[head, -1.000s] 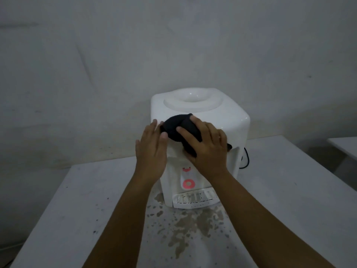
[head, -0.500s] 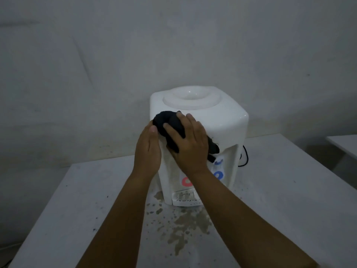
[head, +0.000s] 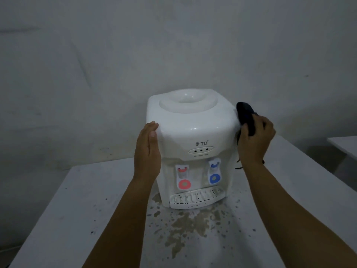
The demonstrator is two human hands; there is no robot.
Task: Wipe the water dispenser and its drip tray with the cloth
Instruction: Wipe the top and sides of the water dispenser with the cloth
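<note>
- A white tabletop water dispenser stands upright on a white table, close to a grey wall.
- The left hand lies flat against the dispenser's left side, fingers straight and together, thumb along the front corner; it grips nothing.
- The right hand grasps a dark cloth, fingers curled round it, and presses it against the upper right side of the dispenser.
- The bunched top of the cloth sticks up above the fingers, level with the dispenser's top edge.
- On the dispenser's top sits a round bottle well, with no bottle in it.
- The front panel carries the letters "TD" above an oval strip of three small indicator lights.
- Below are two taps: a red tap on the viewer's left and a blue tap on the right.
- The slotted white drip tray juts out at the base, under both taps.
- Brownish wet stains are spattered over the table in front of the tray.
- A dark power cord shows just behind the right wrist.
- The corner of a second white surface shows at the far right edge.
</note>
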